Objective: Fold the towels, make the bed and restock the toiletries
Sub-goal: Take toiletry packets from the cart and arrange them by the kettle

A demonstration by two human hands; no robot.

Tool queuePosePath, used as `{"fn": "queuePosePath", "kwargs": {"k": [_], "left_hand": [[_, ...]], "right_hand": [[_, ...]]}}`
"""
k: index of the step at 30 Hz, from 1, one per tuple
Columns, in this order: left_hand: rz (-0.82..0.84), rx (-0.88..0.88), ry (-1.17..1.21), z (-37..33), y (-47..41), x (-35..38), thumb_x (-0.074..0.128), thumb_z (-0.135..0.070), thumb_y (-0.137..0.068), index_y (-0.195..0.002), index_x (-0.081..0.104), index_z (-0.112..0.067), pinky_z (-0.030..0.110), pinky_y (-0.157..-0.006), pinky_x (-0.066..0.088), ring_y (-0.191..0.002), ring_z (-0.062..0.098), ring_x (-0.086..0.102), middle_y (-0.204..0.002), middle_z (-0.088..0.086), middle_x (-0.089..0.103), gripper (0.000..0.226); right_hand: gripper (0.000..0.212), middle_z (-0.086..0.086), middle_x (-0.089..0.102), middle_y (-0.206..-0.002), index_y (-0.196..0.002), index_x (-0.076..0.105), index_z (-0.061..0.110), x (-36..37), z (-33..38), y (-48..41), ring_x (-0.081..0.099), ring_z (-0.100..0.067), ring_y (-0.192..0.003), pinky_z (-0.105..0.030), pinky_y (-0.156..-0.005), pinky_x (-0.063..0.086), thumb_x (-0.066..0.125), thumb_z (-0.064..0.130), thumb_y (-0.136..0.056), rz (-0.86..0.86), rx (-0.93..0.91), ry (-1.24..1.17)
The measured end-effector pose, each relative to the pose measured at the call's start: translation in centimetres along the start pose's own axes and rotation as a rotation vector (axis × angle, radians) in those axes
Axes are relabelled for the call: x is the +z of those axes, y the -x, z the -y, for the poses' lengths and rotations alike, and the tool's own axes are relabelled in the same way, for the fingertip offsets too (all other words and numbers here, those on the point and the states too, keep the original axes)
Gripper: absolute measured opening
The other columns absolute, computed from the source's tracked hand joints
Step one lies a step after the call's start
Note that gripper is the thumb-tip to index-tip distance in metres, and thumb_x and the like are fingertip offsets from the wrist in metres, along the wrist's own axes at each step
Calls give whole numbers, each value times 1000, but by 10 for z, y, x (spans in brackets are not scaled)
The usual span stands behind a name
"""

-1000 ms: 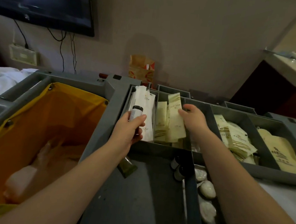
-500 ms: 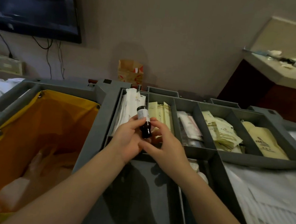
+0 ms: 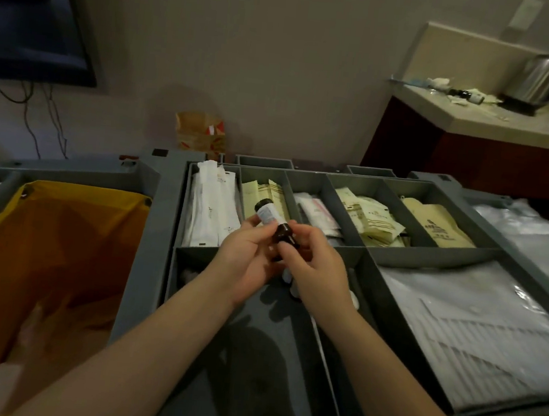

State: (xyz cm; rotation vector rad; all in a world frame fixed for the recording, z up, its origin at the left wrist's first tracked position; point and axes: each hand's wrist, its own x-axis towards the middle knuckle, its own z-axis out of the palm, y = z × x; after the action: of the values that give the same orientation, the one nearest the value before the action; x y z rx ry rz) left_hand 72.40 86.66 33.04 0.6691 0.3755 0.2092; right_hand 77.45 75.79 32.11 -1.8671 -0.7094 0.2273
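We pinch the small brown bottle over the middle of the cart, left hand curled round it, right hand nipping its base; a sloppy swap could drop it.

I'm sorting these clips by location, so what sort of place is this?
Probably a hotel guest room being serviced: a grey housekeeping cart with compartments of packaged toiletries, a wall-mounted TV, and a kettle on a counter.
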Motion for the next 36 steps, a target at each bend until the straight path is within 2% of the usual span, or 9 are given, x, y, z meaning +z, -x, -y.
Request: {"fn": "queuePosePath", "kwargs": {"k": [3, 6, 9, 12, 15, 20, 25, 30, 36], "left_hand": [[-96, 115, -208, -6, -1, 0, 48, -12, -96, -134, 43, -20, 50, -105, 37, -117, 26, 55, -126, 10, 57, 39], [-153, 222, -446, -15, -4, -9, 52, -12, -95, -128, 45, -24, 42, -102, 42, -119, 21, 52, -130, 7, 54, 35], [-170, 265, -657, -13, -1, -18, 51, -11, -96, -113, 55, -24, 39, -99, 47, -114, 18, 56, -118, 2, 60, 23], [-144, 295, -795, -5, 4, -21, 48, -7, -96, -105, 58, -23, 36, -95, 49, -108, 16, 59, -111, 0, 63, 21], [-151, 334, -834, 0, 4, -23, 49, -7, -95, -104, 60, -20, 33, -91, 50, -102, 15, 61, -109, 2, 64, 18], [-147, 364, -878, 4, 4, -25, 48, -4, -95, -96, 61, -23, 29, -83, 52, -94, 14, 62, -99, 0, 65, 22], [-130, 379, -912, 7, 4, -27, 48, -4, -94, -94, 61, -25, 27, -82, 52, -91, 12, 62, -96, -1, 65, 24], [-94, 394, -955, 11, 2, -26, 49, -3, -93, -91, 61, -25, 18, -76, 49, -87, 9, 62, -92, -2, 64, 26], [-18, 462, -1123, 13, 4, -3, 50, -2, -92, -91, 61, -28, 16, -77, 48, -90, 2, 60, -91, -9, 64, 27]], "right_hand": [[14, 13, 62, -93, -100, 53, 34, -24, 4, 2, 61, 7, -81, -13, -61, 50, 57, 23, -92, -137, 7, -11], [10, 13, 63, -91, -100, 56, 30, -52, 6, 5, 62, 2, -83, -14, -62, 48, 60, 25, -91, -177, -9, 95], [12, 12, 64, -91, -98, 60, 32, -66, 5, 13, 61, 1, -83, -15, -68, 48, 62, 24, -89, -36, -6, 213], [19, 16, 63, -92, -96, 58, 39, -65, 4, 23, 60, 3, -86, -15, -68, 49, 64, 23, -88, 141, 29, 341], [26, 16, 62, -102, -109, 60, 38, -57, -5, 24, 58, 0, -93, -22, -83, 51, 66, 26, -87, 203, 38, 569], [41, 8, 61, -120, -129, 54, 30, -40, -12, 19, 56, -12, -107, -27, -91, 47, 62, 30, -89, 190, 24, 865], [43, 7, 54, -124, -131, 51, 27, -29, -19, 18, 50, -12, -114, -26, -93, 43, 61, 28, -90, 99, -16, 910], [37, 6, 54, -117, -122, 50, 26, -29, -21, 19, 52, -13, -107, -27, -86, 46, 64, 27, -88, 34, -2, 873], [35, 7, 53, -113, -118, 53, 26, -37, -17, 21, 51, -13, -106, -24, -83, 42, 65, 35, -87, -14, -25, 840]]}}
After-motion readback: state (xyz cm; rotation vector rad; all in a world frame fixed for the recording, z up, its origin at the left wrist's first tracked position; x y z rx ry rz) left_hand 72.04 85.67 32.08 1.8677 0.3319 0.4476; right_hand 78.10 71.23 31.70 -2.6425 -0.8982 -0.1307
